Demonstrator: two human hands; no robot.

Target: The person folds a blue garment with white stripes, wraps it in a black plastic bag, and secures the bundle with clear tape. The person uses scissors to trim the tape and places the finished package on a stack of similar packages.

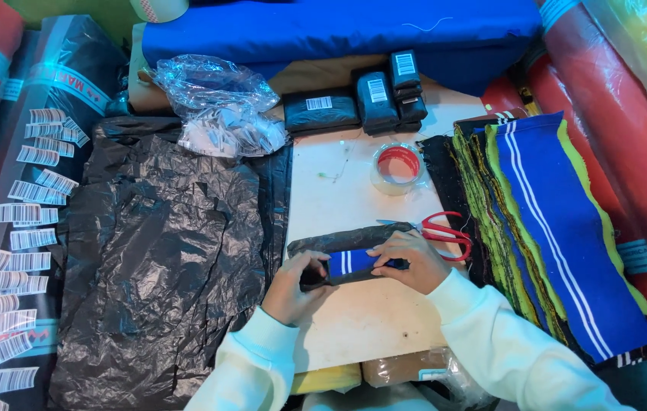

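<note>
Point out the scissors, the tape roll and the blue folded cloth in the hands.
scissors (445,230), head view, on the red handles.
tape roll (398,169), head view, on its clear rim.
blue cloth (350,262), head view, on its white stripes.

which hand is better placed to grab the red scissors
Right. The right hand rests on the blue striped fabric piece, just beside the red scissors; the left hand holds the piece's far end.

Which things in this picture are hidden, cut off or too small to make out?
Head view only:
- Blue cloth: mostly hidden by the black wrap and both hands.
- Left hand fingertips: tucked behind the bundle.
- Scissors: blades partly hidden by the right hand.
- Barcode stickers: print too small.
- Fabric stack: cut off at the bottom edge.
</note>
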